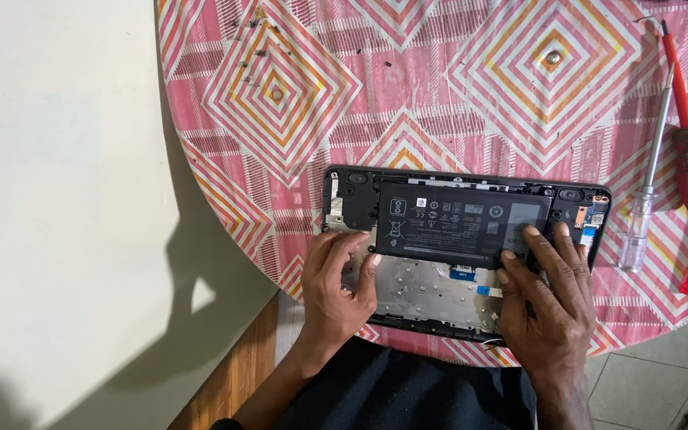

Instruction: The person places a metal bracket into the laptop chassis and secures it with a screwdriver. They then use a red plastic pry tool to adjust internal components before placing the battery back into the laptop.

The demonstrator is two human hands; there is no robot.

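Left hand (336,279), right hand (547,291) — flat, open — on battery (459,223)

Right hand (547,299) hides the open laptop base's (344,203) lower-right corner.

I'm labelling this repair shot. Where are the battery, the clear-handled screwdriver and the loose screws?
battery (455,219), head view, middle of its black top face.
clear-handled screwdriver (637,227), head view, on the transparent handle.
loose screws (252,40), head view, the cluster at the cloth's upper left.

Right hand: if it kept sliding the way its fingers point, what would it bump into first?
The right hand already rests on the black battery; straight on, it would likely meet the laptop's top edge, then tablecloth.
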